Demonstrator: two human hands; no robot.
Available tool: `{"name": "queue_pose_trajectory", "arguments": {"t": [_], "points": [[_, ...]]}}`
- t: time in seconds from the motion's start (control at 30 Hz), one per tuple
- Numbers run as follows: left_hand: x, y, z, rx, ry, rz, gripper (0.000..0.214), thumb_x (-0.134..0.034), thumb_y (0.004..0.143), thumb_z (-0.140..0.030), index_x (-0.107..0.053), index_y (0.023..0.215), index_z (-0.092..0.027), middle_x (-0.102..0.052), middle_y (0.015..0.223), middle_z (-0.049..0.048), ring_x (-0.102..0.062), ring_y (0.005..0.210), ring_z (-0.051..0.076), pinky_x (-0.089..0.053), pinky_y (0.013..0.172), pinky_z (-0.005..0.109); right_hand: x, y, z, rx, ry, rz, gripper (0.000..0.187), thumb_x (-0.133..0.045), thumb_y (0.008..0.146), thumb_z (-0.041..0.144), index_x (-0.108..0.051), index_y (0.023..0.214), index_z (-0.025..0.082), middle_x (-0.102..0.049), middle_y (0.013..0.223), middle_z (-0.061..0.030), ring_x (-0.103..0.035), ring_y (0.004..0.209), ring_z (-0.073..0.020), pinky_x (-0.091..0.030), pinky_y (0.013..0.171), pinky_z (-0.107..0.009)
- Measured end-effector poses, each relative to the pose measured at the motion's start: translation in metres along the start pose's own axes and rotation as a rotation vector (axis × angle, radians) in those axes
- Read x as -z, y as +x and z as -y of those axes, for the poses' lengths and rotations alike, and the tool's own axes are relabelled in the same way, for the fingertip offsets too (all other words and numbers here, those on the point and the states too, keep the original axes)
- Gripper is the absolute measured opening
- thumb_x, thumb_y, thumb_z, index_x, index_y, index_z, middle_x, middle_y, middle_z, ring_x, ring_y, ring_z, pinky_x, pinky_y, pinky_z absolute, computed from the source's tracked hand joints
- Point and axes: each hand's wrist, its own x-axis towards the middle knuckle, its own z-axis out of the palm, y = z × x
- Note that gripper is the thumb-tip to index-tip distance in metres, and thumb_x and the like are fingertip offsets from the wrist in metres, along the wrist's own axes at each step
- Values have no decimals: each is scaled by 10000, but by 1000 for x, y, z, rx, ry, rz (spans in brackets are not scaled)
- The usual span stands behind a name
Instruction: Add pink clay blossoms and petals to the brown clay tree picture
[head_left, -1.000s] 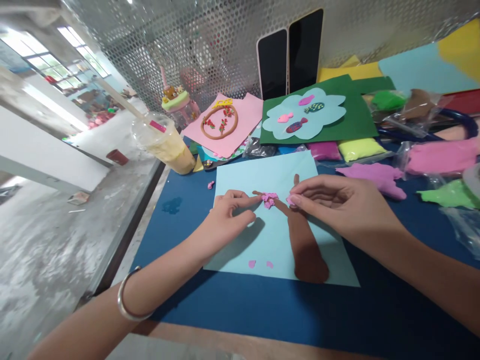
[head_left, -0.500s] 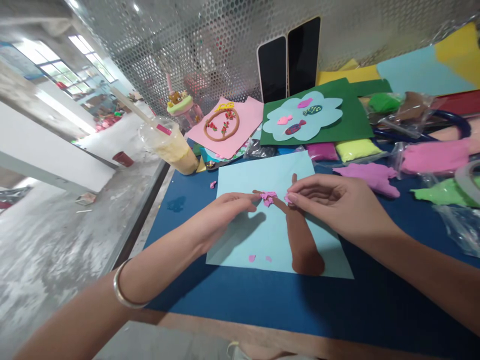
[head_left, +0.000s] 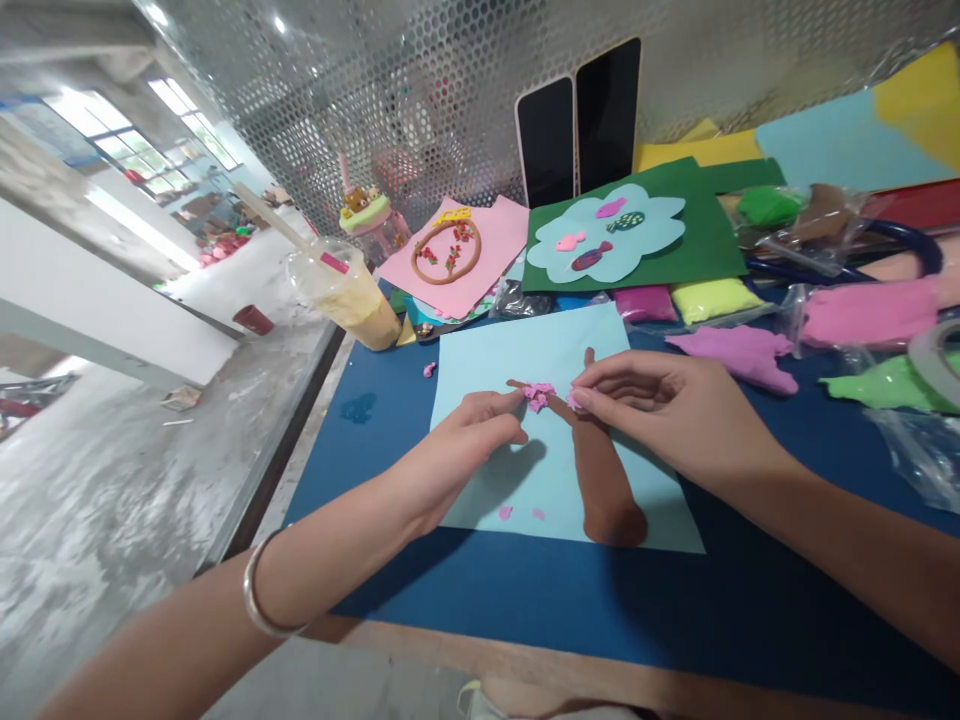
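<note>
Left hand [head_left: 480,432] has dropped its thumb away from its index finger since the frame before

Nearest me, close to the front edge of the light blue paper [head_left: 480,350], lie two pink flakes [head_left: 505,513]; they look thin, so I'd lift each by its rim. Beside them the brown trunk [head_left: 606,485] lies flat, probably soft and easily dented, better pressed than pinched. Beyond, my left hand's index fingertip rests against the pink clay cluster [head_left: 538,396] on the left branch [head_left: 563,411], gripping nothing. My right hand [head_left: 667,400] pinches a pink clay bit [head_left: 573,399] near the upper branch [head_left: 589,356]; I expect it almost weightless and slightly tacky, so a light edge hold should spare its shape. Farther off on the table [head_left: 450,590], the purple clay lump [head_left: 739,355] looks pliable, easiest taken by a corner.
</note>
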Motion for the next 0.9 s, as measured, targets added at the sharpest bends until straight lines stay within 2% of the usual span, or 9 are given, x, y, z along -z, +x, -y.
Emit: {"name": "queue_pose_trajectory", "arguments": {"t": [0.27,0.4,0.5,0.57,0.6,0.73,0.8,0.9], "points": [[-1,0,2,-27,35,23,438,-566,725,-249,-712,1132,-320,-535,1342,33,-480,1269,277,-401,1070,445,0,0,-1,15,-11,12,235,-743,753,447,-745,809,218,-777,817,-40,-747,786,-215,-614,699,-275],[0,1,1,-29,59,-21,404,-558,742,-277,-716,1114,-290,-545,1312,38,-510,1192,278,-450,986,418,-1,1,-1,19,-15,14,237,-740,757,449,-742,805,216,-776,816,-38,-747,777,-208,-612,689,-262],[4,2,0,-60,188,-33,447,-533,770,-283,-685,1191,-272,-532,1240,57,-565,1031,238,-498,870,371,0,1,-2,25,-21,13,238,-738,759,445,-743,805,211,-775,813,-46,-747,768,-214,-613,686,-274],[7,3,2,-171,344,-51,503,-511,798,-266,-619,1290,-265,-500,1199,66,-572,911,191,-513,805,340,1,0,-2,27,-18,10,243,-740,756,446,-741,805,208,-774,813,-50,-747,770,-220,-614,691,-286],[8,4,3,-269,438,-75,515,-497,815,-250,-589,1322,-260,-486,1194,70,-564,874,176,-514,799,337,1,0,-2,27,-13,9,248,-741,755,448,-740,806,206,-773,814,-51,-747,773,-222,-615,695,-291],[11,6,12,-687,865,-210,454,-453,870,-170,-597,1296,-230,-492,1197,102,-525,922,208,-468,916,432,2,0,0,10,3,14,272,-740,754,462,-733,817,198,-769,815,-54,-746,768,-221,-618,705,-303],[12,7,16,-764,1011,-238,422,-443,883,-152,-624,1258,-219,-514,1189,114,-514,939,231,-458,917,463,1,0,1,-3,1,12,277,-744,748,468,-731,817,200,-767,815,-53,-744,759,-219,-619,705,-310],[11,9,21,-799,1096,-252,411,-443,888,-146,-630,1246,-219,-537,1180,109,-528,934,233,-462,905,445,1,1,1,-18,-3,-10,271,-747,736,479,-731,806,218,-765,819,-47,-740,755,-221,-619,712,-327]]}}
